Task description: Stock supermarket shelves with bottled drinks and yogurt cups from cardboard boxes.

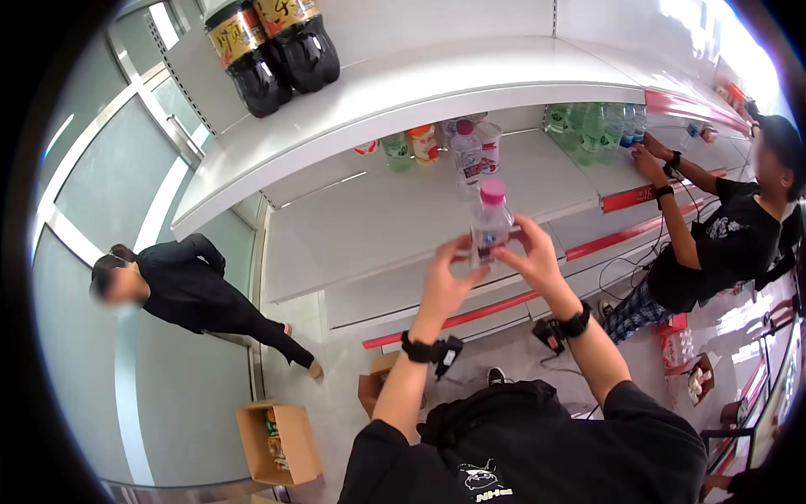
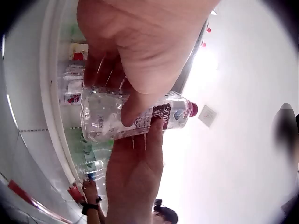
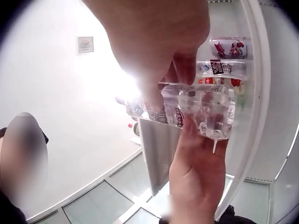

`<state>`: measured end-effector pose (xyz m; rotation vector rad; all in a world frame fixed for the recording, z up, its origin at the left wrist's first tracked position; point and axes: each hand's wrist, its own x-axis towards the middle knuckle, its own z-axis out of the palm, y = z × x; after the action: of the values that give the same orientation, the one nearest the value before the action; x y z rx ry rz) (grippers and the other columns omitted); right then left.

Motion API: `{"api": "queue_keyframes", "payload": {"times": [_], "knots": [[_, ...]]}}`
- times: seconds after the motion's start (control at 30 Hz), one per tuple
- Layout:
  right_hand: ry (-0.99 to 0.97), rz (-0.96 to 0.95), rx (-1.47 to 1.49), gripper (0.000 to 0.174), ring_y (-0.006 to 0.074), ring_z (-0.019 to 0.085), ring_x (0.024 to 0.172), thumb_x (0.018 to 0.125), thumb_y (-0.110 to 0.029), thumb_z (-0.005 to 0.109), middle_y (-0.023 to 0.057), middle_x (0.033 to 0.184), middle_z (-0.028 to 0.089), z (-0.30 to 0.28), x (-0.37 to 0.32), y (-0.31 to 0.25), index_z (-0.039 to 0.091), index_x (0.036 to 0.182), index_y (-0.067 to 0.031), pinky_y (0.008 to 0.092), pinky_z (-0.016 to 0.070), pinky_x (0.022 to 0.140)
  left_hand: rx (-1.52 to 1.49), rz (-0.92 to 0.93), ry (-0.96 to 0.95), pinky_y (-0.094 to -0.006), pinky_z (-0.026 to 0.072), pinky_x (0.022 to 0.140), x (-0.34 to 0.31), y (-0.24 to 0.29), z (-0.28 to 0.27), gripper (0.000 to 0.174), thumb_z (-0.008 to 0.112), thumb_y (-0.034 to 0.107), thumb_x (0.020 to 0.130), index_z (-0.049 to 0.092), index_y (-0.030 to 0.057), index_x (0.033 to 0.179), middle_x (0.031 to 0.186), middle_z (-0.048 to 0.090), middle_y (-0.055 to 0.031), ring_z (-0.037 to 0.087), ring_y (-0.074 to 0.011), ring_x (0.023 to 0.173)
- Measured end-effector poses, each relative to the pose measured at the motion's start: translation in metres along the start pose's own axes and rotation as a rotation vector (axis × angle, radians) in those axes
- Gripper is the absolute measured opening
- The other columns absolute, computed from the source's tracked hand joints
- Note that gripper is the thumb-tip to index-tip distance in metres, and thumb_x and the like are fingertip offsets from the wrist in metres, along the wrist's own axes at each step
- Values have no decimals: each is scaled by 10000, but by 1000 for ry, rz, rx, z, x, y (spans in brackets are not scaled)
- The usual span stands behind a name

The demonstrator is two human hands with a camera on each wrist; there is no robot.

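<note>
A clear plastic soda water bottle with a pink cap is upright between my two hands, in front of the middle shelf. My left hand grips it from the left, and my right hand grips it from the right. In the left wrist view, the left thumb lies across the label of the bottle. Fingers of both hands also wrap the bottle in the right wrist view. Behind it on the shelf stand a similar pink-capped bottle and a white can.
Large dark drink bottles stand on the upper shelf, which overhangs the middle one. At right, a person reaches toward green bottles. Another person stands at left. An open cardboard box is on the floor.
</note>
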<state>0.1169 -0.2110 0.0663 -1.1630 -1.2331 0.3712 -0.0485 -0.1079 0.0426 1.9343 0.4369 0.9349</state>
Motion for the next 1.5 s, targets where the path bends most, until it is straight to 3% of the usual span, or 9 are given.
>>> {"api": "queue_keyframes", "payload": {"times": [0.07, 0.17, 0.23, 0.57, 0.63, 0.7, 1.03, 1.1, 1.5], "knots": [[0, -2, -5, 606, 172, 609, 1018, 759, -80, 806, 103, 1171, 594, -11, 26, 19, 533, 1290, 24, 308, 508, 865, -93, 67, 75, -360, 533, 902, 30, -16, 9, 616, 825, 155, 742, 552, -28, 1262, 1167, 639, -161, 648, -254, 1054], [-35, -48, 110, 646, 189, 607, 1050, 751, -79, 805, 107, 1169, 604, -20, 57, 42, 520, 1325, 10, 319, 513, 886, -103, 33, 113, -360, 536, 899, 60, -32, 18, 594, 814, 155, 754, 556, -27, 1257, 1162, 642, -154, 648, -248, 1051], [-93, -153, -46, 650, 204, 604, 1074, 752, -81, 792, 113, 1177, 609, -24, 68, 51, 518, 1337, -8, 333, 514, 904, -82, 0, 123, -366, 541, 904, 73, -31, 19, 580, 804, 156, 763, 555, -27, 1254, 1171, 640, -148, 645, -240, 1057], [-151, -55, -90, 567, 201, 622, 1052, 742, -95, 760, 112, 1152, 637, -33, 79, 113, 574, 1268, 7, 351, 517, 925, -98, -97, 87, -377, 542, 932, 96, -60, 27, 540, 769, 100, 788, 556, -18, 1269, 1165, 644, -123, 631, -211, 1073], [-126, -100, -96, 558, 227, 656, 989, 733, -103, 768, 132, 1110, 657, -32, 79, 112, 587, 1251, -7, 343, 539, 885, -142, -115, 99, -377, 544, 931, 92, -64, 28, 537, 767, 97, 791, 555, -22, 1270, 1166, 643, -122, 628, -209, 1077], [-128, -68, -121, 556, 228, 658, 990, 735, -109, 769, 133, 1110, 657, -32, 76, 110, 586, 1250, -6, 345, 541, 883, -110, -53, 72, -338, 540, 918, 92, -67, 27, 520, 741, 122, 837, 537, -40, 1287, 1179, 622, -128, 619, -192, 1073], [-123, -28, -121, 539, 238, 658, 1026, 757, -118, 775, 143, 1110, 657, -30, 78, 109, 577, 1241, 12, 352, 544, 901, -103, -92, 74, -340, 523, 951, 94, -66, 26, 536, 741, 106, 838, 531, -55, 1304, 1217, 624, -138, 610, -187, 1105], [-123, -20, -102, 540, 239, 658, 1030, 752, -110, 776, 144, 1115, 656, -29, 79, 112, 577, 1239, 13, 354, 544, 905, -92, -101, 83, -368, 533, 959, 96, -68, 24, 572, 753, 78, 804, 535, -30, 1321, 1237, 623, -156, 621, -227, 1126], [-128, 17, -89, 533, 250, 659, 1032, 745, -97, 771, 148, 1152, 649, -31, 79, 119, 576, 1228, 14, 359, 541, 921, -30, -157, 17, -364, 485, 1017, 97, -67, 20, 642, 767, 50, 784, 501, -26, 1363, 1242, 627, -156, 608, -219, 1154]]}}
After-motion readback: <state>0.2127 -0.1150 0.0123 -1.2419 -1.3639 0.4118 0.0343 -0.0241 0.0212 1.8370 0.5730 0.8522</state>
